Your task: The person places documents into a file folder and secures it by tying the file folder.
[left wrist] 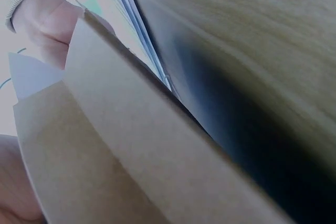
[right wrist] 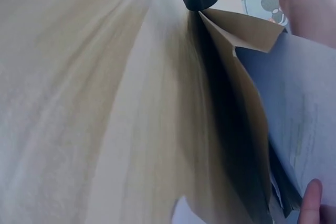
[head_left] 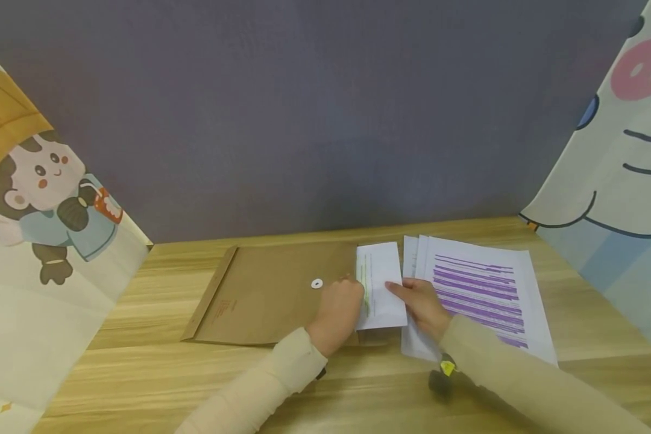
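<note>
A brown kraft paper document envelope (head_left: 271, 289) lies flat, a white round button on its face. White paper with printed lines (head_left: 382, 289) sticks out of the envelope's right-hand mouth. My left hand (head_left: 336, 313) grips the envelope at that mouth with curled fingers. At the paper's right edge, my right hand (head_left: 423, 304) pinches it, thumb on top. In the right wrist view, the envelope's edge (right wrist: 244, 93) gapes beside the white paper (right wrist: 299, 108), and my right thumb (right wrist: 312, 200) presses on it. The left wrist view shows the brown envelope (left wrist: 126, 108) close up; the paper's inner end is hidden.
To the right lies a stack of white sheets (head_left: 483, 259), its top one marked with purple lines, partly under my right forearm. All this is on a wood-grain table (head_left: 141, 374). A dark grey panel (head_left: 325, 120) stands behind, with cartoon-printed walls on both sides.
</note>
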`<state>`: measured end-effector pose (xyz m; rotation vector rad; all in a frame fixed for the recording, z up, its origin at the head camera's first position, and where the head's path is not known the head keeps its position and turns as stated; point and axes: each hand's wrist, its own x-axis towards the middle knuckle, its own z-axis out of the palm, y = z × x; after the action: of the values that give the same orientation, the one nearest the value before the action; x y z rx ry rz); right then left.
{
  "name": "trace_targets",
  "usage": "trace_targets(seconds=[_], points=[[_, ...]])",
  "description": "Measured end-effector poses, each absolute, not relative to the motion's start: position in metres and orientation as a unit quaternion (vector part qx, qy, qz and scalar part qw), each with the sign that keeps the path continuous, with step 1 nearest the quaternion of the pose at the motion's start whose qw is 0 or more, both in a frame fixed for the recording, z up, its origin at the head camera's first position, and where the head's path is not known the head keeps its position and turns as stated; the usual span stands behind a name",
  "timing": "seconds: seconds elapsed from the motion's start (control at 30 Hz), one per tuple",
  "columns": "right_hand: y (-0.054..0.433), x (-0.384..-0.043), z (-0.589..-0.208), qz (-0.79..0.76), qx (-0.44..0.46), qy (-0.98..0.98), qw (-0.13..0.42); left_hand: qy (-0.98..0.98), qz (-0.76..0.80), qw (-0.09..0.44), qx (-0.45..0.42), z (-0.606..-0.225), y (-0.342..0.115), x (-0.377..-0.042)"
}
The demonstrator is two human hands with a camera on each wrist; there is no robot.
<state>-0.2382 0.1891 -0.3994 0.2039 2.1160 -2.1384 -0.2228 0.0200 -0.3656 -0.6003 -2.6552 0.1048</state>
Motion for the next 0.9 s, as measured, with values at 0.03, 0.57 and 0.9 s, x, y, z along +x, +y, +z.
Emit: trace_targets(seconds=[0.03, 0.57, 0.9], points=[[0.188, -0.239, -0.400, -0.710, 0.070, 0.697, 0.065, -0.953, 0.036, 0.207, -0.217, -0.366, 0.020, -0.223], [0.172, -0.238, -0.406, -0.720, 0.073, 0.686, 0.068, -0.952, 0.059, 0.208, -0.216, -0.369, 0.022, -0.223], [0.164, -0.240, -0.406, -0.721, 0.064, 0.685, 0.075, -0.955, 0.056, 0.200, -0.213, -0.369, 0.023, -0.223]])
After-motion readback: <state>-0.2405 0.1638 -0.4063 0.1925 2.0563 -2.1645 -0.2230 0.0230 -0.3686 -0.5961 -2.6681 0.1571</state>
